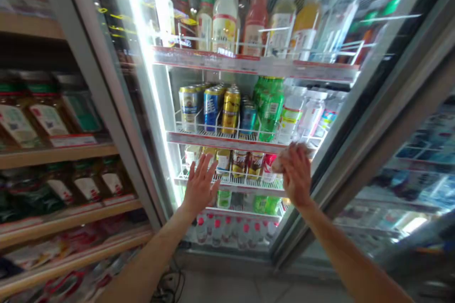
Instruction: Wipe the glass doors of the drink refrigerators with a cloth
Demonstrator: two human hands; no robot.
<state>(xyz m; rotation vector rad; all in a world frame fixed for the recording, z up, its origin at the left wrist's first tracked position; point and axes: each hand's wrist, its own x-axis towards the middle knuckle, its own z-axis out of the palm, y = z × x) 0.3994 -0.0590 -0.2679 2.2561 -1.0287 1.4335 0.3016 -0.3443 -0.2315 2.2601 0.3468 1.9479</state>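
My right hand (297, 175) has its fingers closed on a crumpled, pale brownish cloth (282, 160), at the right end of the middle shelf's price rail (227, 141). Whether the cloth touches the rail, I cannot tell. My left hand (202, 187) is raised with its fingers spread and holds nothing, in front of the lower can shelf. Ahead is a lit drinks cooler. Gold cans (231, 110), blue cans (211, 109) and green bottles (270, 106) stand on its middle shelf. Brown-and-gold cans (240, 163) show between my hands.
Tall juice bottles (256, 16) line the upper shelf. Small bottles with pink caps (217, 231) stand at the cooler's bottom. Wooden shelves (64, 156) with bottles are on the left. A grey metal frame (359, 137) runs down the right. Dark cables (172, 284) lie on the floor.
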